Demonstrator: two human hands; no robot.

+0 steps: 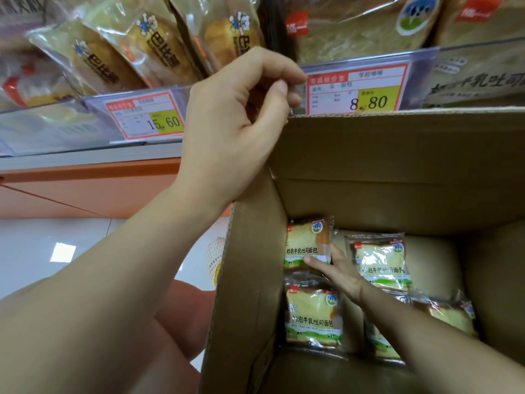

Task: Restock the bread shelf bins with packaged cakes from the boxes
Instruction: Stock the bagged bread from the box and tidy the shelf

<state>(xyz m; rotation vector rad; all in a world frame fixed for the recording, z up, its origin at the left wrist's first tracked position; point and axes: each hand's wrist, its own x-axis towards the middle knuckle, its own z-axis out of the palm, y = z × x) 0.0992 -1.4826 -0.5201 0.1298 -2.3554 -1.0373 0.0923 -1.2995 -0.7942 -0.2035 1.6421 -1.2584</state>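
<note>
In the middle of the frame an open cardboard box (397, 166) stands against the shelf, its far flap raised in front of the price tags. The left hand (235, 115), upper centre, holds the upper left corner of that flap, its fingers (272, 61) curled over the edge with the thumb pressed close to them. The right hand (341, 275) reaches down into the box from the lower right and grips a packaged cake (308, 243) at the far left of the box interior, thumb on the front of the wrapper, the other fingers hidden behind it. More cake packs (312, 317) lie loose on the box bottom around the forearm. Along the top of the frame, the shelf bins (480, 61) hold bagged bread (113, 58) on the left and toast loaves (355, 27) on the right, with price tags (358, 89) reading 15.60 and 8.80
</note>
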